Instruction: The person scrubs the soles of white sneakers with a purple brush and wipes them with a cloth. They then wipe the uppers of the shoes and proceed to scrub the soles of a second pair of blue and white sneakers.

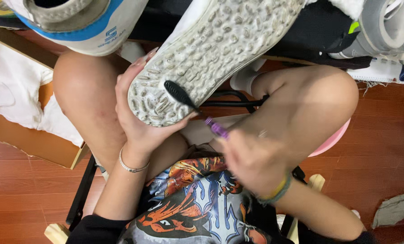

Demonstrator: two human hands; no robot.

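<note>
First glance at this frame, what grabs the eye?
The pale, knobbly rubber sole of a white shoe fills the top centre, cupped at its rounded end by the left hand. The right hand presses the black bristle head of a purple-handled toothbrush against that sole. Below, a bright orange and blue printed shirt stands out.

Just one camera here, strapped to the person's head, pointing straight down and really close over their lap, bare knees and the red-brown wooden plank floor [383, 149] filling the frame edges.
</note>
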